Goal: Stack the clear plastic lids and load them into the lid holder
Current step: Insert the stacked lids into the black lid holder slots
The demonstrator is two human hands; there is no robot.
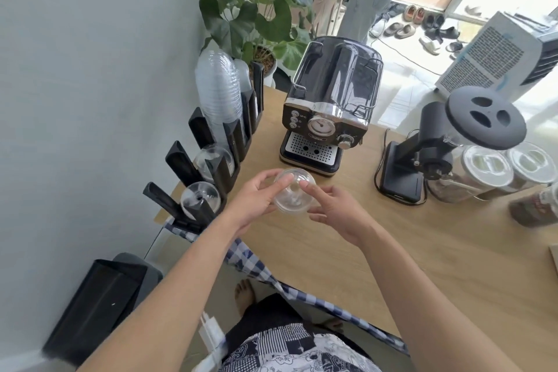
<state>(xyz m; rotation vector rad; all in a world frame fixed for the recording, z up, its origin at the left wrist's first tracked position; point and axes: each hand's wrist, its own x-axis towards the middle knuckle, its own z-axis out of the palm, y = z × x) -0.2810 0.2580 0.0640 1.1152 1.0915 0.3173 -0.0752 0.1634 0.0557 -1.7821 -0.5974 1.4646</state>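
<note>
Left hand (256, 195) and right hand (330, 210) pinch the light, flimsy, slippery domed lids (293, 190); we judge rim holds safest.

Two hands, the left hand (256, 195) and the right hand (335, 214), met on one small stack of clear lids (294, 190). One black lid holder (211, 157) stood with three loaded slots. One espresso machine (327, 109), one grinder (437, 145), two lidded jars (489, 167) and one potted plant (256, 15) were there too.
</note>
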